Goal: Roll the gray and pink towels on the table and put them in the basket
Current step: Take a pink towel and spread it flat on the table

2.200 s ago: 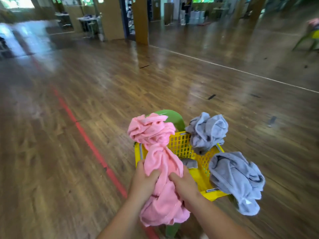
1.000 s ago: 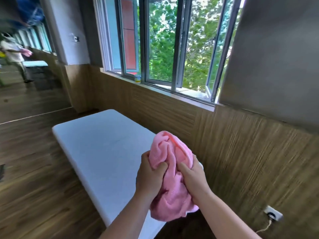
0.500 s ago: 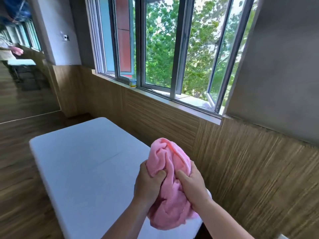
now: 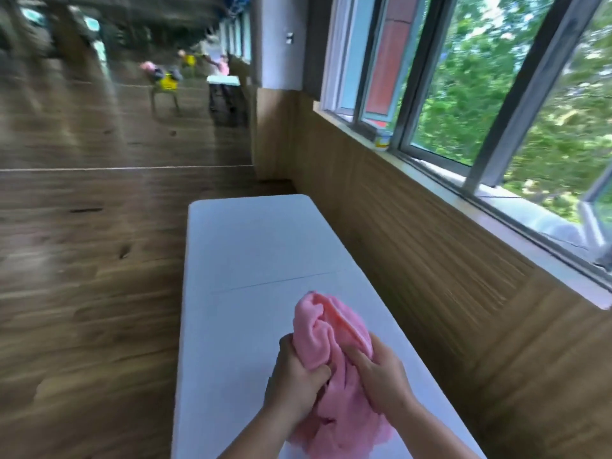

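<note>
A crumpled pink towel (image 4: 331, 332) hangs bunched between both hands above the near end of a long white table (image 4: 251, 246). My left hand (image 4: 296, 379) grips its left side with the fingers curled into the cloth. My right hand (image 4: 381, 376) grips its right side, thumb pressed into the folds. The towel's lower part droops below my wrists. The basket and the gray towels that I took this towel from are out of view.
The table runs along a wood-panelled wall (image 4: 414, 246) under a row of windows (image 4: 463, 94). Wooden floor (image 4: 82, 260) lies to the left. Far off, blurred, stand another yellow basket (image 4: 168, 83) with towels on a stool, a second table (image 4: 223, 81) and a person.
I have turned away from the yellow basket with the pink towel in both hands. The view has swung left along the white table, which now stretches ahead. My grip has not changed.
</note>
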The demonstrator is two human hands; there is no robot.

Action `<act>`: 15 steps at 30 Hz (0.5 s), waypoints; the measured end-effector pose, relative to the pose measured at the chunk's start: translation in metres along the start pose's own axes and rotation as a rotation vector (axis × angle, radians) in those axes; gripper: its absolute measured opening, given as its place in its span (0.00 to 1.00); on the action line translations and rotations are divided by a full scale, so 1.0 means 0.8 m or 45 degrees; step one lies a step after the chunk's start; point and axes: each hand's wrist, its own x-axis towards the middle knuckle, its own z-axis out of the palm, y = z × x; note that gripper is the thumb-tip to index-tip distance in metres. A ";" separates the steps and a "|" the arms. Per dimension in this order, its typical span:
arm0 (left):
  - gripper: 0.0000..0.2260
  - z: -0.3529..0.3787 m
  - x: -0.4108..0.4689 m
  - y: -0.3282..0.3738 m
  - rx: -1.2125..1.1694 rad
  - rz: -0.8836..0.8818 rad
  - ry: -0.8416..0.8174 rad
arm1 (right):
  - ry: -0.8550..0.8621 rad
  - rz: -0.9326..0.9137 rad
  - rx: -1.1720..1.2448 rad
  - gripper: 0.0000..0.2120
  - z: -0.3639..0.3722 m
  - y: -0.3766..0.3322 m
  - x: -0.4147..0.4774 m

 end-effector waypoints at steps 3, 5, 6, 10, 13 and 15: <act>0.25 0.027 0.003 -0.029 0.054 -0.145 0.048 | -0.224 -0.021 -0.311 0.13 -0.031 0.051 0.048; 0.25 0.029 0.000 -0.039 0.190 -0.275 0.073 | -0.337 -0.091 -0.541 0.20 -0.056 0.080 0.074; 0.24 0.026 0.000 -0.043 0.256 -0.303 0.085 | -0.359 -0.131 -0.614 0.21 -0.067 0.091 0.086; 0.18 0.010 -0.003 -0.043 0.439 -0.310 -0.049 | -0.463 -0.182 -0.673 0.20 -0.110 0.112 0.129; 0.14 0.002 -0.015 -0.028 0.580 -0.311 -0.006 | -0.658 -0.180 -0.467 0.19 -0.134 0.102 0.152; 0.12 -0.009 -0.019 -0.013 0.710 -0.290 0.070 | -0.770 -0.194 -0.431 0.16 -0.149 0.091 0.167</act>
